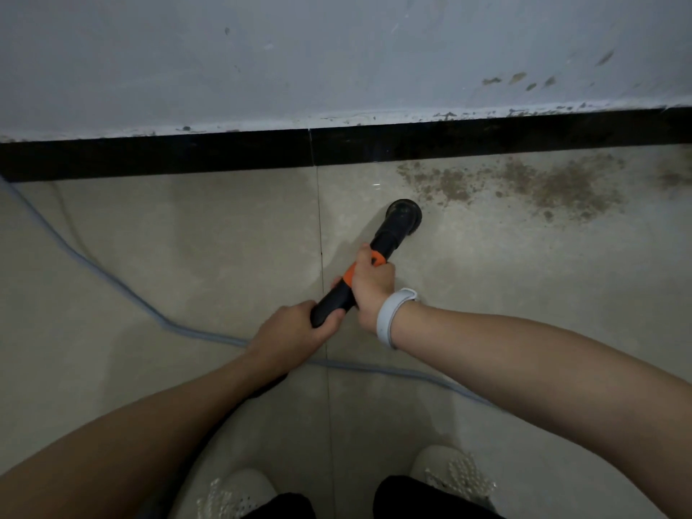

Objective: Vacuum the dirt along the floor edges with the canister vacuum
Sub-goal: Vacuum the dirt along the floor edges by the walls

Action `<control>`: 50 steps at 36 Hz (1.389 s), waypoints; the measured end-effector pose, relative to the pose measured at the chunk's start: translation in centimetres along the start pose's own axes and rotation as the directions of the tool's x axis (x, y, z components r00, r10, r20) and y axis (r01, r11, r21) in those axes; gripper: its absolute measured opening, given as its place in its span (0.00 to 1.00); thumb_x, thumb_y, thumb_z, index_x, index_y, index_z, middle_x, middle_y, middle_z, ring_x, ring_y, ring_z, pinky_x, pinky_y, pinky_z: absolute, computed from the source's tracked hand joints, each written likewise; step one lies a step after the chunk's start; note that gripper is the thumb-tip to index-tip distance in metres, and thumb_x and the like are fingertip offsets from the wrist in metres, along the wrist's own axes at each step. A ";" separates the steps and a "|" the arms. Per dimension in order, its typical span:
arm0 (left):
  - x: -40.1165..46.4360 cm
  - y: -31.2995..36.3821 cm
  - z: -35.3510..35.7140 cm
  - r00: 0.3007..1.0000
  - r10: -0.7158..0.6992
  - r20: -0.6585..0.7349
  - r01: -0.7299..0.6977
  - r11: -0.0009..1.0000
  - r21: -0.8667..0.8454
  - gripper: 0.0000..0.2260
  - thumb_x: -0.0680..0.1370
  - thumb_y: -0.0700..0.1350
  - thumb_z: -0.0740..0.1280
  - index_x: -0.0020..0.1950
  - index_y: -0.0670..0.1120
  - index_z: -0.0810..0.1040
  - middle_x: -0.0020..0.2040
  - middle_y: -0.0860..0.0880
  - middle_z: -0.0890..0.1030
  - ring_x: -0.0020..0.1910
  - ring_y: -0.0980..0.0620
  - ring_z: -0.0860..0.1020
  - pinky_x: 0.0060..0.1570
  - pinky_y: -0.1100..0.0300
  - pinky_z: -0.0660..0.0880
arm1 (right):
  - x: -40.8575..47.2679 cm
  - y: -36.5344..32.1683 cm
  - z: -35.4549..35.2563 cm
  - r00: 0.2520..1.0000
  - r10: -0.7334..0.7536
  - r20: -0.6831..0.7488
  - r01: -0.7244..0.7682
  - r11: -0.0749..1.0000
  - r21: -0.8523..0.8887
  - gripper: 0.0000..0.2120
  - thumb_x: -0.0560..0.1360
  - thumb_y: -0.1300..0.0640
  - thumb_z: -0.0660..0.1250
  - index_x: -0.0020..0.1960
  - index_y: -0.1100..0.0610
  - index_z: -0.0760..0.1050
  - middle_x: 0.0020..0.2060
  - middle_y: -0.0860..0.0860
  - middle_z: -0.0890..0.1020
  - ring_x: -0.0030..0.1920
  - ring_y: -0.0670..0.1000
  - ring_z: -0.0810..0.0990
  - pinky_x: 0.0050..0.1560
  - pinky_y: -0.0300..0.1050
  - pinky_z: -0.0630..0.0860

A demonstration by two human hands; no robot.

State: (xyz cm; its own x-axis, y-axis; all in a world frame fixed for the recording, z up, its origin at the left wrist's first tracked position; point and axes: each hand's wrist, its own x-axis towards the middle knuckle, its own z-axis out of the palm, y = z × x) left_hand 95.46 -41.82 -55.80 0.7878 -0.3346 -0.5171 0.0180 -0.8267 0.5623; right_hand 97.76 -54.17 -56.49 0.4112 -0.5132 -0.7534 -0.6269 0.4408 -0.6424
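A black vacuum wand with an orange collar points down at the tiled floor, its round nozzle resting just left of a brown dirt patch that runs along the black baseboard. My right hand grips the wand at the orange collar. Lower down the black tube, my left hand holds it. The hose behind my left forearm is mostly hidden. The canister is out of view.
A blue-grey cable snakes across the floor from the left baseboard, passing under my arms toward the right. A stained white wall rises above the baseboard. My two white shoes stand at the bottom edge.
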 end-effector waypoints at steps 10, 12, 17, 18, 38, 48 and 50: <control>-1.9 0.1 1.5 0.990 0.057 0.133 -0.077 0.986 0.150 0.16 0.76 0.61 0.62 0.36 0.51 0.68 0.35 0.50 0.76 0.39 0.47 0.78 0.34 0.58 0.65 | -0.2 3.4 -3.8 0.991 0.024 -0.130 -0.026 0.999 -0.018 0.25 0.79 0.43 0.61 0.60 0.66 0.68 0.49 0.63 0.81 0.48 0.64 0.82 0.53 0.60 0.79; -2.5 -0.7 1.3 0.984 0.071 0.161 -0.100 0.977 0.186 0.16 0.76 0.62 0.62 0.35 0.52 0.67 0.34 0.51 0.75 0.38 0.47 0.78 0.33 0.57 0.64 | -0.7 4.2 -3.7 0.992 0.040 -0.123 -0.045 0.998 -0.039 0.27 0.79 0.43 0.60 0.63 0.66 0.65 0.53 0.63 0.80 0.51 0.64 0.81 0.54 0.60 0.78; -2.5 -1.9 0.3 0.990 0.066 0.126 -0.088 0.980 0.178 0.19 0.73 0.66 0.58 0.37 0.51 0.69 0.32 0.52 0.74 0.35 0.48 0.77 0.30 0.58 0.64 | -1.6 3.7 -2.5 0.996 0.054 -0.065 -0.058 0.996 -0.069 0.24 0.80 0.45 0.60 0.63 0.64 0.64 0.53 0.60 0.79 0.54 0.62 0.80 0.57 0.56 0.77; -2.2 -1.9 0.2 0.995 0.053 0.089 -0.068 0.984 0.165 0.18 0.75 0.65 0.60 0.37 0.51 0.69 0.32 0.51 0.75 0.36 0.47 0.77 0.31 0.57 0.65 | -1.7 3.1 -2.1 0.998 0.032 -0.049 -0.036 0.995 -0.091 0.22 0.80 0.45 0.60 0.62 0.64 0.65 0.51 0.60 0.79 0.54 0.61 0.80 0.57 0.54 0.77; 2.6 3.9 0.9 0.999 -0.023 -0.043 0.024 1.000 0.015 0.18 0.76 0.62 0.61 0.35 0.49 0.73 0.32 0.52 0.77 0.32 0.53 0.76 0.29 0.59 0.65 | 3.4 -2.9 -3.1 0.998 -0.036 0.055 0.039 0.997 -0.064 0.21 0.81 0.45 0.58 0.61 0.62 0.66 0.37 0.53 0.76 0.34 0.54 0.80 0.44 0.51 0.81; 4.1 8.6 4.9 0.994 0.099 0.036 -0.104 0.975 0.198 0.20 0.75 0.65 0.59 0.43 0.48 0.74 0.42 0.46 0.82 0.41 0.46 0.80 0.40 0.56 0.76 | 6.4 -3.1 -9.4 0.986 -0.061 -0.153 0.070 0.996 0.054 0.21 0.78 0.44 0.62 0.57 0.63 0.70 0.43 0.57 0.78 0.49 0.63 0.81 0.54 0.59 0.79; 4.3 9.4 5.3 0.992 0.117 0.039 -0.123 0.965 0.231 0.21 0.75 0.65 0.59 0.45 0.47 0.74 0.43 0.46 0.82 0.43 0.45 0.80 0.44 0.55 0.77 | 6.9 -3.3 -10.0 0.988 -0.060 -0.144 0.077 0.991 0.111 0.17 0.76 0.45 0.63 0.50 0.59 0.70 0.40 0.56 0.77 0.49 0.65 0.82 0.53 0.62 0.79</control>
State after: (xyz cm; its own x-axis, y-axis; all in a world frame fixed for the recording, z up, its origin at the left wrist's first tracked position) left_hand 95.71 -53.42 -56.20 0.7598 -0.4468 -0.4723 -0.2218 -0.8610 0.4577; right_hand 96.02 -66.49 -58.18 0.3483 -0.6397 -0.6852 -0.5159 0.4794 -0.7099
